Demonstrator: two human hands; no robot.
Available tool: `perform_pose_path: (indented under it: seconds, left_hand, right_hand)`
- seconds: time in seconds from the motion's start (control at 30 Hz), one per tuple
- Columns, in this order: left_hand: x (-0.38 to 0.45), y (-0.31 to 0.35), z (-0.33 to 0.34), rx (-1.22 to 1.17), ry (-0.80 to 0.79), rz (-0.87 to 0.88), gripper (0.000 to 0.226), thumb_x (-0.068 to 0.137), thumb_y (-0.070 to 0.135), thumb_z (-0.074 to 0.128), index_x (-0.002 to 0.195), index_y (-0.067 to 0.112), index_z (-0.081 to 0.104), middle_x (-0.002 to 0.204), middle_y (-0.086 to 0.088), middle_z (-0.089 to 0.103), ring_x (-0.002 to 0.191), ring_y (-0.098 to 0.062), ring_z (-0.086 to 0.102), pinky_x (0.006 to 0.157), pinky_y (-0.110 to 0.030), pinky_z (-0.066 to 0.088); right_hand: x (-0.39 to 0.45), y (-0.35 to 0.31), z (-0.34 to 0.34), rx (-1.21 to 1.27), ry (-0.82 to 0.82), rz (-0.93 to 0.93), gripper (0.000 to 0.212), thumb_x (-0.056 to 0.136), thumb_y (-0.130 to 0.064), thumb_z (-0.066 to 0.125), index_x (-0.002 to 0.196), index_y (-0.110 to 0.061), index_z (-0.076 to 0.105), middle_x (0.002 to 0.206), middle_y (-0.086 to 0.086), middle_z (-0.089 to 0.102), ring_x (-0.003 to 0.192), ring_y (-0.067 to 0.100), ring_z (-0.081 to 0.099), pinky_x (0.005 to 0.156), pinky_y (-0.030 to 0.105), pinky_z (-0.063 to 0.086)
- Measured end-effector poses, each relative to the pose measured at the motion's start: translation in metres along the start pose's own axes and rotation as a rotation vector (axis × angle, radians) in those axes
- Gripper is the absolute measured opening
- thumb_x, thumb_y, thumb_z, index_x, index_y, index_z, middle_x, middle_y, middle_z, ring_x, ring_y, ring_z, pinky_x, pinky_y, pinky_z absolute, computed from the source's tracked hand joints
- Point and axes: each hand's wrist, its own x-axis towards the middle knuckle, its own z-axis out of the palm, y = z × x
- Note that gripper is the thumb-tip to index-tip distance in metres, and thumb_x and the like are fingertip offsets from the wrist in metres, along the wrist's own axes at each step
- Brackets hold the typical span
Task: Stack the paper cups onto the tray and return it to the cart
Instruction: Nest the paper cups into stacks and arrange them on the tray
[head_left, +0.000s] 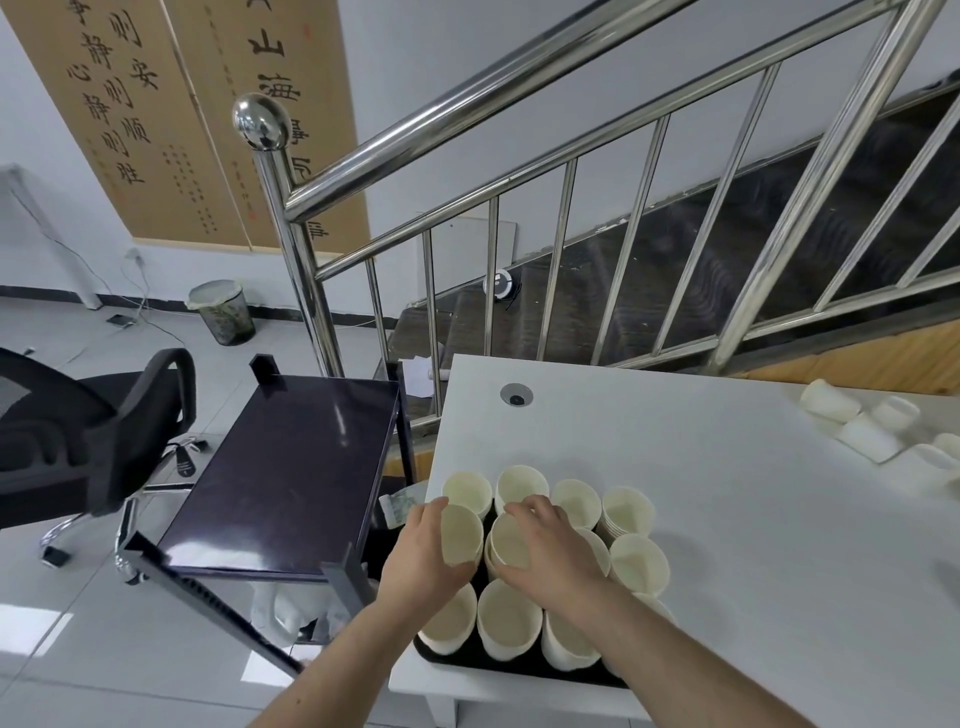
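Down at the near left corner of the white table (727, 519) sits a black tray (519, 670), crowded with upright paper cups (639, 564) standing rim-up in rows, several of them nested stacks; the left hand (421, 556) curls its fingers and thumb round one cup (461, 535) at the tray's left side, tilted a little toward the other hand; the right hand (556, 545) grips the neighbouring cup (510, 540) from above and behind, fingers over its far rim and thumb at its near rim, and this cup appears to sit in a stack; the two held cups are just beside each other, nearly touching; both forearms reach in from the bottom edge of the view. Farther along the table, near its right far edge, a loose group of cups (862, 431) lies on its side, well apart from the tray; a round cable hole (517, 395) marks the tabletop near its far left corner. Left of the table stands the cart (291, 478), its dark glossy top shelf close to the tray's corner; beyond it are a black office chair (104, 431), a mesh wastebasket (222, 312) against the wall, and a steel stair railing (519, 171) rising behind the table; calligraphy scrolls (171, 119) hang on the wall.
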Motion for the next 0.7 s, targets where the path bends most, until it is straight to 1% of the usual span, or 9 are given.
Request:
perform_pose_path:
  seconds: [0.1, 0.23, 0.33, 0.5, 0.7]
  left_hand:
    - [0.001, -0.005, 0.004, 0.023, -0.004, -0.002, 0.085, 0.075, 0.047, 0.071, 0.145, 0.025, 0.028, 0.143, 0.012, 0.033, 0.124, -0.01, 0.045, 0.09, -0.031, 0.048]
    - [0.002, -0.01, 0.007, 0.062, 0.023, 0.025, 0.079, 0.076, 0.049, 0.07, 0.142, 0.025, 0.034, 0.142, 0.012, 0.034, 0.125, -0.012, 0.042, 0.094, -0.035, 0.047]
    - [0.004, -0.011, 0.011, 0.08, 0.038, 0.04, 0.073, 0.078, 0.049, 0.069, 0.139, 0.026, 0.036, 0.14, 0.014, 0.036, 0.125, -0.011, 0.04, 0.093, -0.034, 0.046]
    - [0.005, -0.01, 0.013, 0.089, 0.034, 0.026, 0.068, 0.082, 0.045, 0.065, 0.14, 0.025, 0.036, 0.139, 0.013, 0.038, 0.126, -0.011, 0.04, 0.092, -0.03, 0.045]
    - [0.008, -0.01, 0.015, 0.08, 0.03, 0.0, 0.066, 0.082, 0.04, 0.066, 0.139, 0.025, 0.037, 0.139, 0.012, 0.039, 0.125, -0.012, 0.042, 0.093, -0.031, 0.046]
  right_hand:
    - [0.001, 0.003, 0.004, -0.012, -0.021, 0.01, 0.063, 0.085, -0.041, 0.063, 0.14, -0.024, 0.037, 0.139, -0.004, 0.032, 0.128, 0.018, 0.036, 0.089, 0.032, 0.047]
    - [0.002, 0.004, 0.008, -0.031, -0.011, 0.018, 0.06, 0.087, -0.041, 0.064, 0.138, -0.023, 0.039, 0.139, -0.003, 0.032, 0.126, 0.018, 0.038, 0.088, 0.033, 0.049]
    - [0.002, 0.004, 0.009, -0.042, -0.004, 0.018, 0.057, 0.087, -0.04, 0.064, 0.136, -0.023, 0.041, 0.137, -0.003, 0.032, 0.123, 0.018, 0.041, 0.083, 0.032, 0.05]
    - [0.004, 0.005, 0.011, -0.028, -0.004, 0.024, 0.055, 0.086, -0.037, 0.064, 0.135, -0.023, 0.042, 0.136, -0.003, 0.032, 0.12, 0.019, 0.044, 0.082, 0.031, 0.05]
    - [0.005, 0.006, 0.011, -0.02, -0.007, 0.024, 0.056, 0.087, -0.037, 0.064, 0.136, -0.022, 0.042, 0.137, -0.003, 0.032, 0.119, 0.019, 0.045, 0.08, 0.031, 0.049]
